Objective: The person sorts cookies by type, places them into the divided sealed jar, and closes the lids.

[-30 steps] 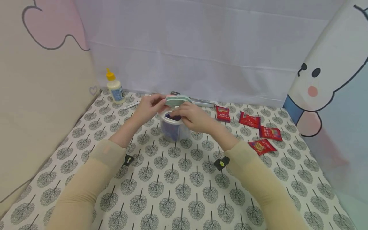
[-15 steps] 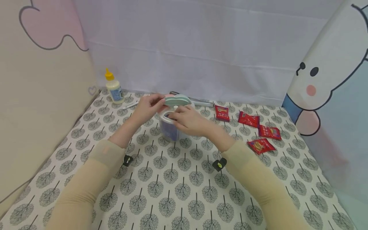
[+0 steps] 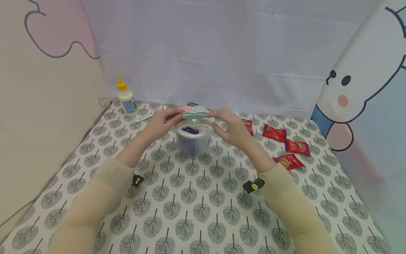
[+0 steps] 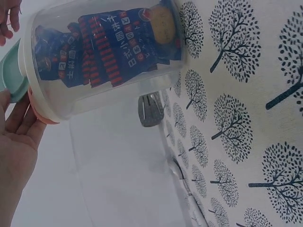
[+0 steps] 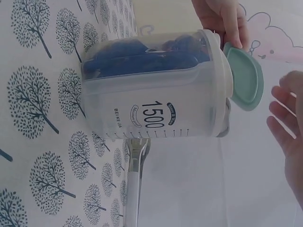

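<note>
A clear plastic storage canister with a white rim stands upright on the tree-print cloth. Blue biscuit packets lie inside it. One green flip lid is raised from the opening, beside a pink lid. My left hand pinches the green lid at its left edge, thumb on the near face and fingers behind. Right of the lid is my right hand, its fingers spread and holding nothing. In the right wrist view a gap shows between those fingertips and the lid.
Several red snack packets lie on the right side of the table. A glue bottle with a yellow cap stands at back left, near a white pen. Behind the canister lies a slotted turner. Fabric walls enclose the table.
My right hand has come out of the canister's opening and moved up and right, fingers now spread beside the lid. My left hand keeps its hold on the green lid.
</note>
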A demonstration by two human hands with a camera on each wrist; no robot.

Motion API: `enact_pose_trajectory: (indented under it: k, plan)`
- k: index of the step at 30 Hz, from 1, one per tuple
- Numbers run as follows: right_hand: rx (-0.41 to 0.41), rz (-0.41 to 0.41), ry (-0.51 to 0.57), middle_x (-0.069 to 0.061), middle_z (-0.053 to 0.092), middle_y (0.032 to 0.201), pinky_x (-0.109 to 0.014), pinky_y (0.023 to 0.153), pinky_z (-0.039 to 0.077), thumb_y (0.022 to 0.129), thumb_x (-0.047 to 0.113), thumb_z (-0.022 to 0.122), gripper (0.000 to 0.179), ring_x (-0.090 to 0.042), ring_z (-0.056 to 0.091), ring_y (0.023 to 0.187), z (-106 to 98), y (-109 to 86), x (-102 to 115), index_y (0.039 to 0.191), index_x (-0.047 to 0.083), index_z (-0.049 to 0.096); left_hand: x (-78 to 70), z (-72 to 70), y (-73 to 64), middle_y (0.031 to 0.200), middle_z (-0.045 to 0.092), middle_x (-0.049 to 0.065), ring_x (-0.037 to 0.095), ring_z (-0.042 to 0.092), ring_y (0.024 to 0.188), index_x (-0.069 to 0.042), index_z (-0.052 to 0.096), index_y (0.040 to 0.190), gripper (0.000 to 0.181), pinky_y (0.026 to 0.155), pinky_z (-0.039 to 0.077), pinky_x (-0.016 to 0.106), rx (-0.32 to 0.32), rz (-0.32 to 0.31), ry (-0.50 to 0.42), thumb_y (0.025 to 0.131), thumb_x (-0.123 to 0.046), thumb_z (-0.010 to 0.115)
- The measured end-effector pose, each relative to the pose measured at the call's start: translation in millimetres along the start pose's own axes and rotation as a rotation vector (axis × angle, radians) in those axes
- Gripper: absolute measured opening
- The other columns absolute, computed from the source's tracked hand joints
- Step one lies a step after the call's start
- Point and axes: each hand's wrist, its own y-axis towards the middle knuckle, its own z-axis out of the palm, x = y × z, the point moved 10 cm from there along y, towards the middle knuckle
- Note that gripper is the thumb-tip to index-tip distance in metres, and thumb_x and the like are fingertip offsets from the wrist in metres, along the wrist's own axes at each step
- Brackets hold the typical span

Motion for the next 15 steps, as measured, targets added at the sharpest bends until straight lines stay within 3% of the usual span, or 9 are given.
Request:
enact_pose_trajectory:
  k: [3,8,15]
  plan:
    - [-0.034,0.075,-0.038,-0.011,0.063,0.12,-0.035,0.098,0.047,0.087,0.005,0.064,0.033,-0.025,0.057,0.113,0.0,-5.3,-13.4,0.12,0.005,0.061,-12.8,1.5,-10.4,0.12,0.065,0.002,0.021,0.059,0.113,-0.016,0.064,0.119,0.027,0.099,0.047,0.038,-0.012,0.122,0.112,0.095,-0.026,0.057]
    - [0.08,0.075,-0.08,-0.009,0.061,0.125,-0.034,0.106,0.041,0.089,0.012,0.064,0.034,-0.024,0.054,0.12,24.5,-13.9,-18.3,0.123,0.009,0.061,-30.2,11.5,-28.7,0.129,0.059,0.005,0.026,0.049,0.128,-0.013,0.063,0.12,0.029,0.11,0.036,0.04,-0.014,0.35,0.23,0.091,-0.015,0.063]
    - [0.073,0.019,-0.075,-0.009,0.061,0.124,-0.033,0.107,0.04,0.083,0.006,0.07,0.035,-0.026,0.052,0.121,32.0,-21.1,-14.5,0.117,0.009,0.065,-38.9,16.3,-38.3,0.131,0.057,0.01,0.031,0.047,0.128,-0.008,0.063,0.117,0.035,0.11,0.035,0.04,-0.053,0.461,0.295,0.084,-0.014,0.07]
